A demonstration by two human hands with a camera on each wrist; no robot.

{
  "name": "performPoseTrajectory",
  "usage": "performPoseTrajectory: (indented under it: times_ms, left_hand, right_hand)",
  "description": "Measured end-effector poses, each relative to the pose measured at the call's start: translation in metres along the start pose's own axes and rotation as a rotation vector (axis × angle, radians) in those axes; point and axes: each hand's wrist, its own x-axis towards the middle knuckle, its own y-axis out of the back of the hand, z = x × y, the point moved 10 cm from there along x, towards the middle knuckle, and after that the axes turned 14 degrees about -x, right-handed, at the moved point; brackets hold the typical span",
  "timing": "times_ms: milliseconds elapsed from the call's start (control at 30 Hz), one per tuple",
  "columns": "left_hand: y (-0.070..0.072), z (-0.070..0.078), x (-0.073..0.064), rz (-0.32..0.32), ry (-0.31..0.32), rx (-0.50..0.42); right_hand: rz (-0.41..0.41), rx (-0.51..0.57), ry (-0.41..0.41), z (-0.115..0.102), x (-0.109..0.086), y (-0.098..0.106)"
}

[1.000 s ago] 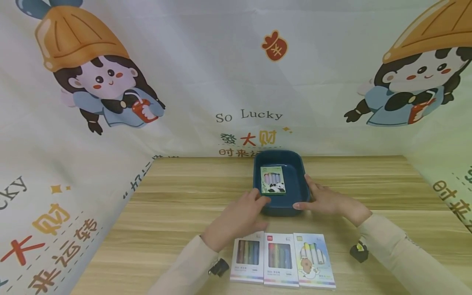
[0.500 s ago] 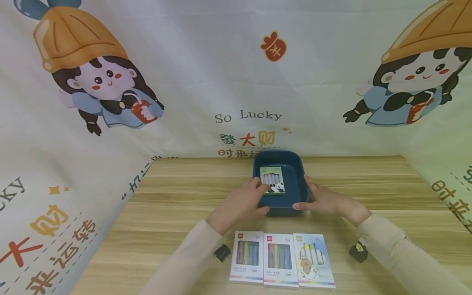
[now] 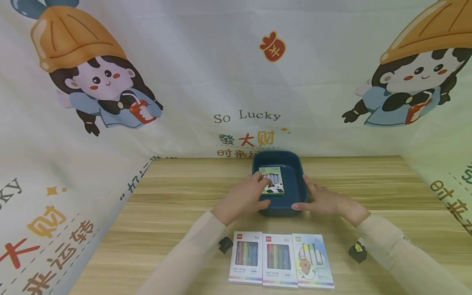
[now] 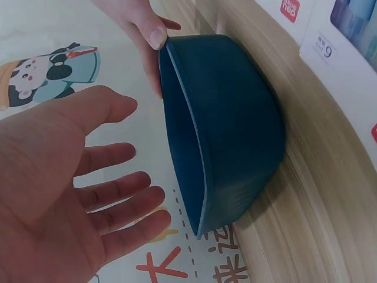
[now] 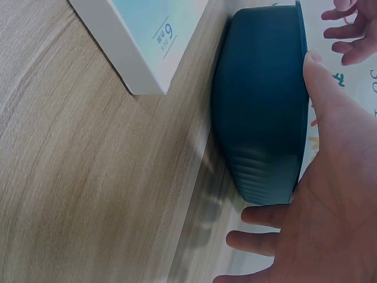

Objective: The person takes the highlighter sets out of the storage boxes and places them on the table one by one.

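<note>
A dark blue plastic storage bin [image 3: 293,202] stands on the table, also seen from outside in both wrist views. Flat inside it, toward the left, lies a green marker box [image 3: 274,186] with a panda picture. My left hand [image 3: 243,196] hovers over the bin's left side, fingers spread and partly in front of the marker box; in the left wrist view its palm [image 4: 70,177] holds nothing. At the near right corner my right hand [image 3: 324,200] holds the bin, thumb at the rim [image 5: 303,118] and fingers along the outer wall.
Three white marker boxes stand in a row nearer to me: a left box [image 3: 246,257], a middle box [image 3: 279,261] and a right box [image 3: 313,261] with a cartoon picture. Printed cloth [image 3: 184,82] hangs behind the wooden table [image 3: 177,196].
My left hand has moved up and slightly right, from the bin's near left edge to over the marker box. The right hand and the bin stay in place.
</note>
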Motion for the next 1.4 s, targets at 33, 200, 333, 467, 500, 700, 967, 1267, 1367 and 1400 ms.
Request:
performPoseTrajectory:
  times_ms: [33, 200, 333, 467, 500, 700, 967, 1267, 1367, 1400]
  left_hand:
    - [0.0, -0.001, 0.001, -0.003, 0.003, 0.002]
    - [-0.002, -0.002, 0.007, -0.021, 0.01, 0.01]
    - [-0.004, -0.001, 0.011, -0.033, -0.001, 0.031]
    - [-0.006, -0.001, 0.016, -0.04, -0.01, 0.046]
    - [-0.006, -0.001, 0.018, -0.041, -0.013, 0.049]
    - [-0.01, -0.004, 0.029, -0.044, -0.014, 0.046]
    - [-0.016, -0.012, 0.043, -0.077, 0.004, 0.021]
    - [-0.022, -0.018, 0.06, -0.138, 0.045, 0.022]
    - [-0.025, -0.019, 0.065, -0.164, 0.051, 0.028]
    - [-0.027, -0.02, 0.067, -0.172, 0.053, 0.03]
  right_hand:
    - [0.0, -0.001, 0.0, 0.0, 0.0, 0.0]
    - [0.0, -0.002, -0.003, 0.001, 0.0, -0.001]
    - [0.0, -0.003, -0.002, 0.002, 0.001, -0.001]
    - [0.002, -0.003, 0.001, 0.001, 0.001, -0.001]
    - [0.003, -0.003, 0.002, 0.001, 0.001, -0.001]
    - [0.002, -0.006, -0.001, 0.001, 0.001, -0.001]
    - [-0.021, -0.003, -0.01, 0.001, 0.001, -0.002]
    - [-0.023, -0.007, -0.01, -0.002, 0.0, 0.001]
    - [-0.028, -0.007, -0.01, -0.002, 0.0, 0.0]
    - [-0.028, -0.008, -0.01, -0.002, -0.001, 0.0]
